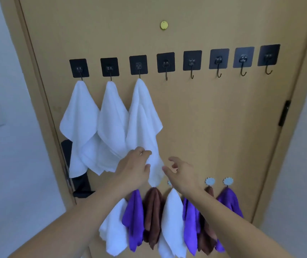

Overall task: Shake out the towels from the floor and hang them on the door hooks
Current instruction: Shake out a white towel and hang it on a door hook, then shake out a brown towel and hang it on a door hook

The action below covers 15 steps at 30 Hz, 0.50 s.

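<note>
Left hand (134, 165) pinches the lower edge of the third white towel (143, 127), mid-frame; it hangs from the third black hook (138, 65). Right hand (181, 171) hovers just beside it, fingers loosely spread, holding nothing. Two more fluffy white towels (80, 123) droop in soft points to the left. Five bare hooks (217, 61) run right across the smooth tan door (214, 118). Small purple, brown and white cloths (152, 216) crowd the bottom.
</note>
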Motion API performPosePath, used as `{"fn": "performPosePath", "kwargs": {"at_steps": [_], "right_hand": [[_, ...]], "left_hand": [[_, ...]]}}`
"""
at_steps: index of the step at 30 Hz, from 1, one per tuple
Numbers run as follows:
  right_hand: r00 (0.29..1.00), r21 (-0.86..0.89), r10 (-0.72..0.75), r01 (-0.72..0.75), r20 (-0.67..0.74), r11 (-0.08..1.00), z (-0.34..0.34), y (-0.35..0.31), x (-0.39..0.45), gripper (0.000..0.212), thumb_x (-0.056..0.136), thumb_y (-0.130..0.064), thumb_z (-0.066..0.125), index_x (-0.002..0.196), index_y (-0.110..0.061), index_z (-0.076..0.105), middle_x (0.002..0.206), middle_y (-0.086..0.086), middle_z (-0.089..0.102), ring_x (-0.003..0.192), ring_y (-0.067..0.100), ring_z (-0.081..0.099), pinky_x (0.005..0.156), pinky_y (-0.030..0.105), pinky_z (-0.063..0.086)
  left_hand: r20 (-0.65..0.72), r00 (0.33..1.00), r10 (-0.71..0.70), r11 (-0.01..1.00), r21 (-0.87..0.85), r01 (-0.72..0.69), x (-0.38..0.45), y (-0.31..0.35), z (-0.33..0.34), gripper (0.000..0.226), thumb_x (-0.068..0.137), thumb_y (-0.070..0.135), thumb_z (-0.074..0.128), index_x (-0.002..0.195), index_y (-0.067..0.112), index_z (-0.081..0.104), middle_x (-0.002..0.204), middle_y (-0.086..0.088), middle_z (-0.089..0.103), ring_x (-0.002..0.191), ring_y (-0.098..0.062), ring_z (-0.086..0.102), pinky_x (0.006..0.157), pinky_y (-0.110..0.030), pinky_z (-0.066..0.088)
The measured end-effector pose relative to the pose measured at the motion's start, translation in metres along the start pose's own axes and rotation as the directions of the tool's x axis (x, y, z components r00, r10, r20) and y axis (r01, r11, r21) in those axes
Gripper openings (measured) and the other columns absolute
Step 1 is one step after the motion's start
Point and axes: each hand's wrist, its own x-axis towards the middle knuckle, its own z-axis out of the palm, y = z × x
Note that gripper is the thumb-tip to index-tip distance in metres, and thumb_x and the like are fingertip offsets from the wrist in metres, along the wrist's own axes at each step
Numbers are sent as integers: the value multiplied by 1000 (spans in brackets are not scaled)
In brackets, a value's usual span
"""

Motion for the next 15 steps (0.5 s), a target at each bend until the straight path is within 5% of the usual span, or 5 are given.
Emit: {"fn": "performPosePath", "kwargs": {"at_steps": [7, 15], "right_hand": [[968, -235, 225, -245, -112, 941, -34, 60, -129, 52, 89, -56, 53, 135, -33, 53, 115, -3, 64, 113, 28, 56, 92, 42, 47], [812, -268, 502, -576, -299, 772, -109, 159, -296, 54, 94, -53, 52, 143, -33, 46, 140, 1, 55, 128, 30, 47, 103, 42, 42]], "left_hand": [[64, 966, 252, 944, -234, -231, -52, 85, 61, 45, 95, 25, 53, 139, 22, 53, 136, 1, 50, 126, -23, 49, 99, -41, 46], [214, 780, 587, 790, -363, -495, -138, 255, 125, 48, 95, 36, 56, 141, 23, 51, 133, 3, 51, 123, -23, 49, 99, -39, 46]]}}
